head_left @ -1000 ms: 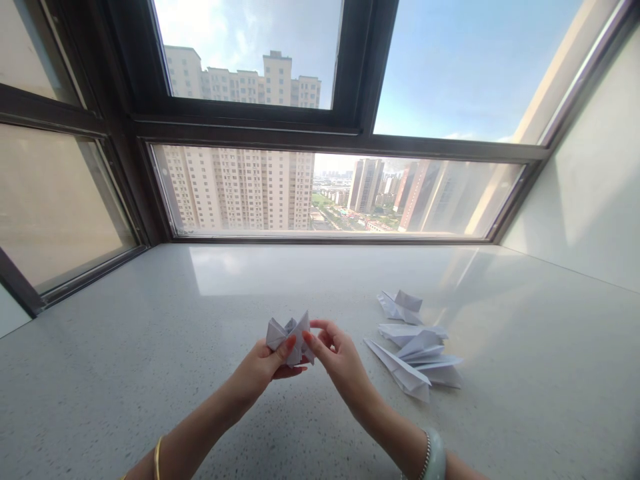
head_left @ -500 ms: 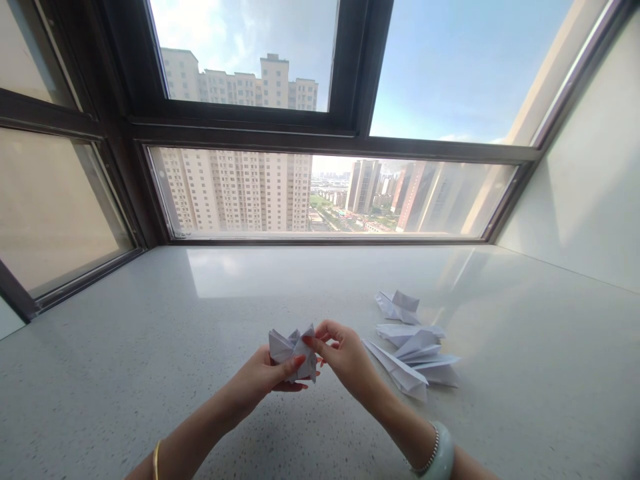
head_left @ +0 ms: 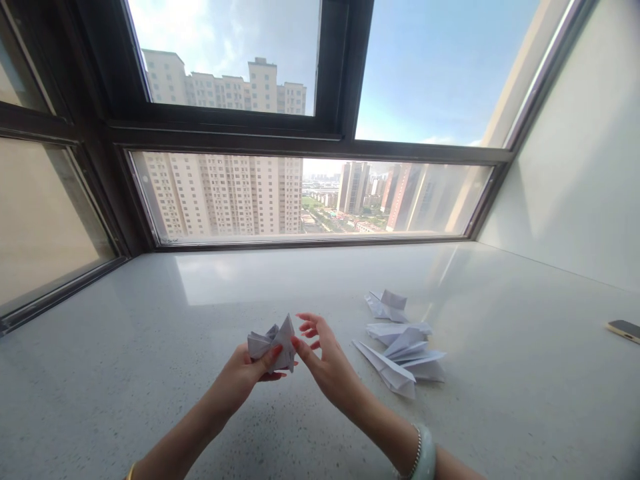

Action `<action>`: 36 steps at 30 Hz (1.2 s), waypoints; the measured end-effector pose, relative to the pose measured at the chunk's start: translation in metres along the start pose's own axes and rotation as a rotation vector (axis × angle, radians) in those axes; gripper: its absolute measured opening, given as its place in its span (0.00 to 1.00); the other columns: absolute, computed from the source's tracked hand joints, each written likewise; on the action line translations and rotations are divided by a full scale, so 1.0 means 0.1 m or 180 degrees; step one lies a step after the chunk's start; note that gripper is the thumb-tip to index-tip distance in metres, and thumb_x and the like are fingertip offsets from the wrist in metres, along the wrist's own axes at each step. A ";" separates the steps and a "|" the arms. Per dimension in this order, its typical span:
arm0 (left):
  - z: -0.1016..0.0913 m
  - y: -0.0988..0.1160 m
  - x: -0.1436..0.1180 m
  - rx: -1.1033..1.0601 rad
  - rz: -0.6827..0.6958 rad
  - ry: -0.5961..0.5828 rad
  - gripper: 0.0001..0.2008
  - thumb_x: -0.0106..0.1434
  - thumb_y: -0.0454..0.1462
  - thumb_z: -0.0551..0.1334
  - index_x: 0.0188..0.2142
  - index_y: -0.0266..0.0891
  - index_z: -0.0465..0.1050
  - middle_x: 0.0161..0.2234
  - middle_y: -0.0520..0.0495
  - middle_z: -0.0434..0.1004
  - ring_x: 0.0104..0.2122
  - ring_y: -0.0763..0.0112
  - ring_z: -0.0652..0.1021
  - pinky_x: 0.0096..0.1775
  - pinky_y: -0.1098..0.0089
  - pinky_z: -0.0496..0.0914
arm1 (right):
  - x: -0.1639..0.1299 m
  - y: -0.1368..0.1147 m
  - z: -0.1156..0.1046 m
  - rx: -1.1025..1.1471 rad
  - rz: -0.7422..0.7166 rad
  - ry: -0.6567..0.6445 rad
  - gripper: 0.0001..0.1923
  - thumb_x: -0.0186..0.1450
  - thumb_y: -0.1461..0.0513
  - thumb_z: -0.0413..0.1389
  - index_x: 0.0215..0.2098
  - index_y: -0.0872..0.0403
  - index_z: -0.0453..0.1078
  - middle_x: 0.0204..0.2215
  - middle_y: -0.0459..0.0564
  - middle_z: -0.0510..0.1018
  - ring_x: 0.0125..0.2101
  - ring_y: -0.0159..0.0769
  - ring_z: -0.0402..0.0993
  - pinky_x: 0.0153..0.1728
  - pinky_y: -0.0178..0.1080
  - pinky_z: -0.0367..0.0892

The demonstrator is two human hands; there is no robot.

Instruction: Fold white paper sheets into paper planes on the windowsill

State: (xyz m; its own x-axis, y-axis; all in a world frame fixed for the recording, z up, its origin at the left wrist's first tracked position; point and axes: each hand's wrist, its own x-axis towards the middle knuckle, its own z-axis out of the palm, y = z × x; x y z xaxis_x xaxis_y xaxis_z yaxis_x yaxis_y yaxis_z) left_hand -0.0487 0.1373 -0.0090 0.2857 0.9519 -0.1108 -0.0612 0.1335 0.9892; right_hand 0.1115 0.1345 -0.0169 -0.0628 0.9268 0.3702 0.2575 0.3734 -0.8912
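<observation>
A piece of folded white paper (head_left: 273, 343) with several layered, pointed flaps is held above the speckled sill. My left hand (head_left: 245, 373) is closed on its left and lower part, the thumb across the front and other fingers underneath. To the right of it is my right hand (head_left: 325, 360), its fingers raised and spread apart. That hand's thumb tip is at the paper's right edge; whether it touches, I cannot tell. A taller flap stands up on the paper's right side.
Several folded white paper pieces (head_left: 400, 357), some like paper planes, lie to the right of my hands. Behind them lies another folded paper (head_left: 386, 305). A phone-like object (head_left: 624, 329) is at the far right edge. Dark-framed windows (head_left: 300, 245) border the sill (head_left: 150, 373).
My right hand has let go of the paper's flap and spread its fingers. The right flap now stands more upright. The view has turned right, bringing the phone-like object in.
</observation>
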 end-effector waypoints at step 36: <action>-0.10 0.02 0.04 0.0155 -0.0068 0.0114 0.24 0.47 0.48 0.63 0.40 0.36 0.73 0.41 0.40 0.76 0.41 0.57 0.75 0.37 0.65 0.72 | 1.36 1.09 -1.54 -0.3902 0.1181 -0.0781 0.26 0.61 0.53 0.50 0.55 0.54 0.54 0.51 0.56 0.62 0.48 0.45 0.62 0.45 0.51 0.59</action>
State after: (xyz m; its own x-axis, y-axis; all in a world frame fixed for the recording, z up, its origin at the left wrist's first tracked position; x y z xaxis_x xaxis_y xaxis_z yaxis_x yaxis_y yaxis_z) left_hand -0.0569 0.1435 -0.0084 0.2521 0.9583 -0.1345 -0.0084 0.1412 0.9899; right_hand 0.2799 0.2948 -0.0234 0.0618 0.9979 -0.0181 0.9960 -0.0628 -0.0637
